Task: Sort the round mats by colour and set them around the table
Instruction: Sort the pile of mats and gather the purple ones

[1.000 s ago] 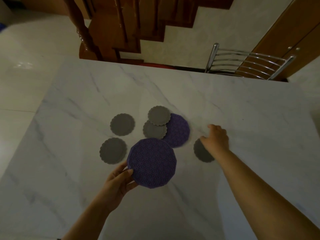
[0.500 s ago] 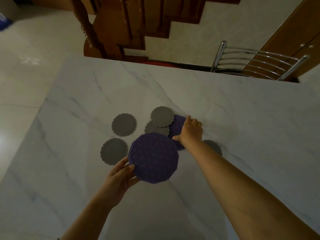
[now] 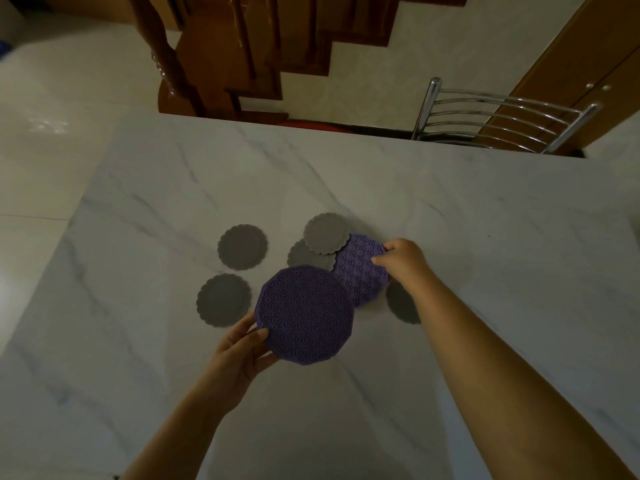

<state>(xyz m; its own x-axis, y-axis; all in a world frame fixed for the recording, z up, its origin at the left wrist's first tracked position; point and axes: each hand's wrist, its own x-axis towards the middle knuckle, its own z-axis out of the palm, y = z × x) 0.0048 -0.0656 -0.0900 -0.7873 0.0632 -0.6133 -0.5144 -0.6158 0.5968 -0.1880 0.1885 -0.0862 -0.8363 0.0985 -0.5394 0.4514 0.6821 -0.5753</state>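
Sorting is at the purple stage: the left hand (image 3: 242,348) grips one purple mat (image 3: 304,315) by its near edge, above the surface (image 3: 485,220). The right hand (image 3: 403,259) pinches the second purple mat (image 3: 362,268), which lies mid-surface with its far-left edge under a grey mat (image 3: 327,233). Next, I judge, it must slide free without dragging greys. Count: two purple and five grey, one grey half hidden by the right forearm.
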